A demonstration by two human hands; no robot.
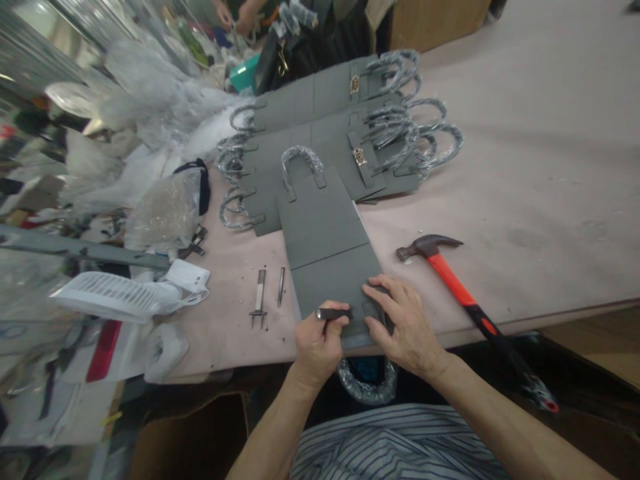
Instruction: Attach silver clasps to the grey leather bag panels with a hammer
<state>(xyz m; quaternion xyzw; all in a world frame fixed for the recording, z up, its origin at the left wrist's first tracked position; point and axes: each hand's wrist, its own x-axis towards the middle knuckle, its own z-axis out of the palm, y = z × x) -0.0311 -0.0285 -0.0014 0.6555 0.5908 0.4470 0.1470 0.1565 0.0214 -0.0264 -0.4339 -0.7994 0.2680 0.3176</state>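
Observation:
A grey bag panel [325, 233] lies flat before me, one plastic-wrapped handle [303, 160] at its far end and another wrapped handle [367, 387] hanging past the table edge. In my left hand [320, 340] is a dark metal punch [332, 313], gripped in the fist, its tip close to the panel's near part. My right hand [400, 323] rests with spread fingers on the panel's near right side, holding nothing. To the right lies a claw hammer [453, 280] with an orange and black handle. A pronged tool [259, 300] and a thin metal rod [281, 287] lie left of the panel.
More grey bag panels [295, 147] with wrapped handles are stacked behind. A white lamp-like device [115, 295] and plastic bags crowd the left. A cardboard box [435, 23] stands at the back. Another person's hands [240, 17] show at the top.

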